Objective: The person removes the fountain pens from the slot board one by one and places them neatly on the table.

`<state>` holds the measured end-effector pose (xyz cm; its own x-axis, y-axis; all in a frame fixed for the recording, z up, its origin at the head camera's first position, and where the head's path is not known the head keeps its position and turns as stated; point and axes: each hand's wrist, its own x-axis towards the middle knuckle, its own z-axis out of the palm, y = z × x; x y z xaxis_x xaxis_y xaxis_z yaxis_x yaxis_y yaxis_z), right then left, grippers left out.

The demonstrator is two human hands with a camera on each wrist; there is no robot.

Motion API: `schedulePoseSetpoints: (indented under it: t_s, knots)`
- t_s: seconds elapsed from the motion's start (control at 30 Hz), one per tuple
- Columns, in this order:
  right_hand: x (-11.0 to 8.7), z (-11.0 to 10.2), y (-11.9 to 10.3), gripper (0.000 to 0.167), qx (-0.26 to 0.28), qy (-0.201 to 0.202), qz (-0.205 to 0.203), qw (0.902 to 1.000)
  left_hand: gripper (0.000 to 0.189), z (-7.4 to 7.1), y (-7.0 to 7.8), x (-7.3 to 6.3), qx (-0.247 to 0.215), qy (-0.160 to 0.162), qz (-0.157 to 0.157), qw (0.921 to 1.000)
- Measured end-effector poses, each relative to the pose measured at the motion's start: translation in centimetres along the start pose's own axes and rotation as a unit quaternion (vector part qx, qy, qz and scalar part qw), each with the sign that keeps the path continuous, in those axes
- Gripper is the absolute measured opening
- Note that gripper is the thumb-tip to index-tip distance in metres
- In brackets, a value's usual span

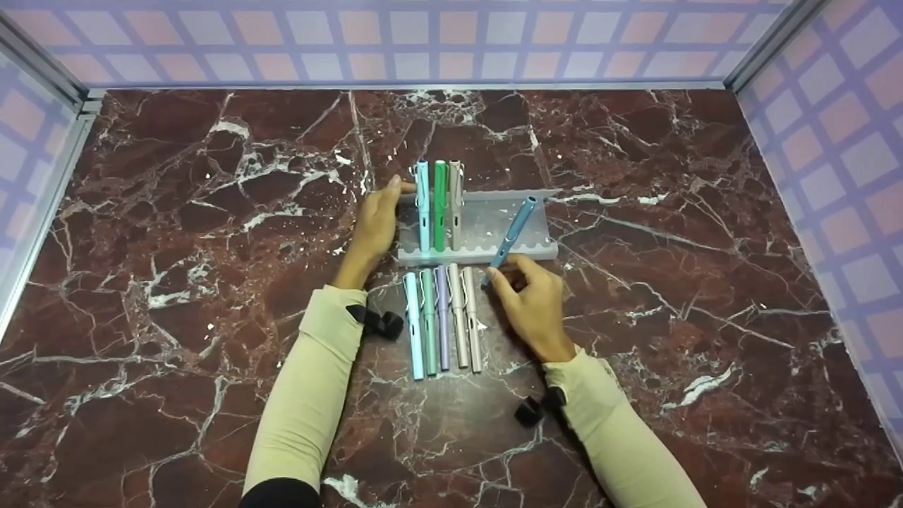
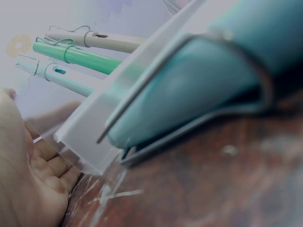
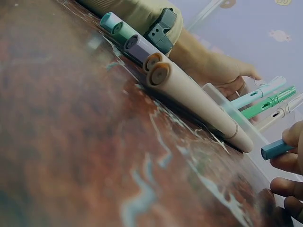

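A clear plastic pen stand [image 1: 492, 213] with a notched front edge holds a light blue pen [image 1: 422, 204], a green pen [image 1: 440, 204] and a beige pen [image 1: 456, 208] upright at its left part. At the stand's left end, my left hand [image 1: 374, 229] grips its side, with fingers behind the clear panel in the left wrist view. Between thumb and fingers, my right hand [image 1: 534, 302] pinches a dark blue pen [image 1: 517, 227] near its lower end. That pen leans to the right, in front of the stand's right part.
In front of the stand lies a row of several pens: a light blue pen [image 1: 414, 331], a green pen [image 1: 429, 328], a purple pen [image 1: 442, 321] and two beige ones. They lie between my forearms on the marbled table [image 1: 211, 282]. Patterned panels [image 1: 423, 42] border the table.
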<state>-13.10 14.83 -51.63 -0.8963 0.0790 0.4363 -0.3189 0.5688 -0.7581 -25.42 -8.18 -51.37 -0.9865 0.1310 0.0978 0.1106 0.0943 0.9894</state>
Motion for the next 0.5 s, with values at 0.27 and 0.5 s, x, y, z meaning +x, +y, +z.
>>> schedulePoseSetpoints:
  t_s: [0.27, 0.5]
  knots:
    - [0.04, 0.06, -0.07, 0.013, -0.004, 0.000, -0.001, 1.0000, 0.054, 0.02, 0.11, 0.02, -0.009, -0.011, -0.006, 0.9999]
    - [0.06, 0.21, 0.03, 0.013, -0.004, -0.005, -0.004, 1.0000, 0.053, -0.04, -0.03, -0.02, 0.001, -0.003, -0.004, 1.0000]
